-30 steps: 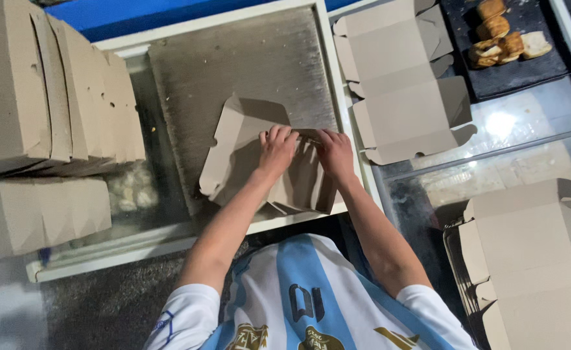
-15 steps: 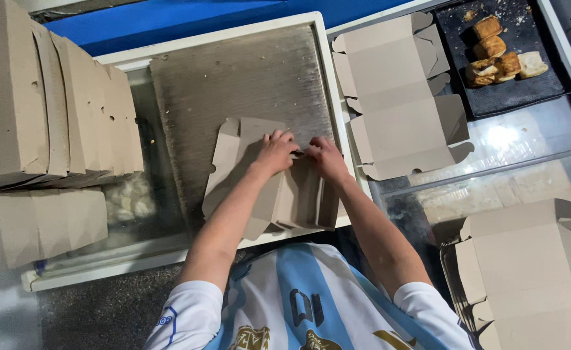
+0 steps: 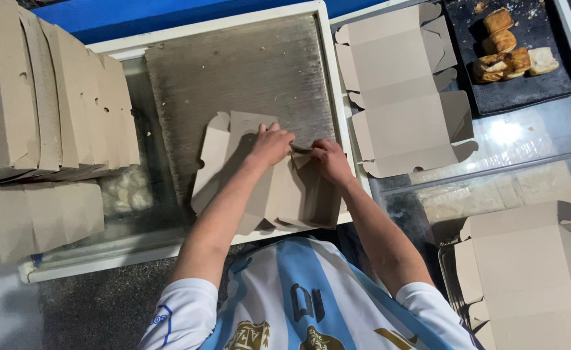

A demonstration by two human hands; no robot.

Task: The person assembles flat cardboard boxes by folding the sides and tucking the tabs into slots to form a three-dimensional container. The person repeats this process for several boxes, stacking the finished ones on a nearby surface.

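Left hand [image 3: 271, 144] and right hand [image 3: 329, 161] pinch a flap at the box's [image 3: 269, 188] twelve o'clock edge; its long axis runs nine-to-three.

A plain brown cardboard box [image 3: 233, 165], half folded, lies on the metal tray [image 3: 233, 71] near its front edge, one side wall raised, flaps spread left.

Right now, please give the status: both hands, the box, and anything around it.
Left hand and right hand both pressing flaps of the cardboard box blank on the metal tray. Unfolded box lies right, apart. Nothing blocking.
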